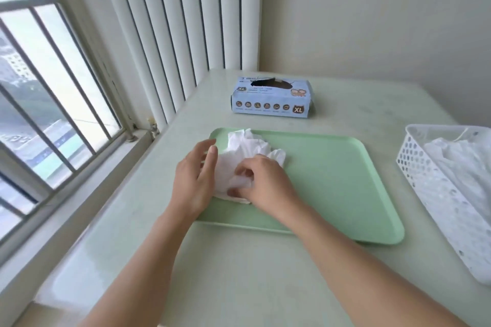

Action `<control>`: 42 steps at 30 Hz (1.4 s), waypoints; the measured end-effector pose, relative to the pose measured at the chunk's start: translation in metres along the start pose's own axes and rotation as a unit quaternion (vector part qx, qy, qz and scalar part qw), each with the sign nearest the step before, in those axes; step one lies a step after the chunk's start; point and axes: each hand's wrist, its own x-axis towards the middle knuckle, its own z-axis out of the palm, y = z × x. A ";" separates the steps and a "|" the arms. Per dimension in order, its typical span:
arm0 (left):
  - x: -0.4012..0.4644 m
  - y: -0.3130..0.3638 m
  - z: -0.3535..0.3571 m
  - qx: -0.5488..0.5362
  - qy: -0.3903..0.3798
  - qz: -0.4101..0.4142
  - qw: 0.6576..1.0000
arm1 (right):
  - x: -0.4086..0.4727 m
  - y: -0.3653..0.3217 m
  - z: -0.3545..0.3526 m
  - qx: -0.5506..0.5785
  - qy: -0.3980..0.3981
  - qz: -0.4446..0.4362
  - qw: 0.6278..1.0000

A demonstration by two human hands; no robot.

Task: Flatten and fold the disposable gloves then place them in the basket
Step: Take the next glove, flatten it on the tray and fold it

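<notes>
A crumpled white disposable glove lies on the left part of a light green tray. My right hand rests on the glove's near end, its fingers curled into the white material and pinching it. My left hand is beside the glove's left edge, fingers straight and slightly spread, touching the glove. A white perforated basket stands at the right with white gloves inside it.
A blue XL glove box sits behind the tray on the pale table. The window with bars and its sill run along the left. White vertical slats and the wall stand behind.
</notes>
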 end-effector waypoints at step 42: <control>0.012 0.158 0.065 -0.282 -0.261 -0.002 0.923 | -0.060 0.043 -0.198 0.377 0.022 0.056 0.924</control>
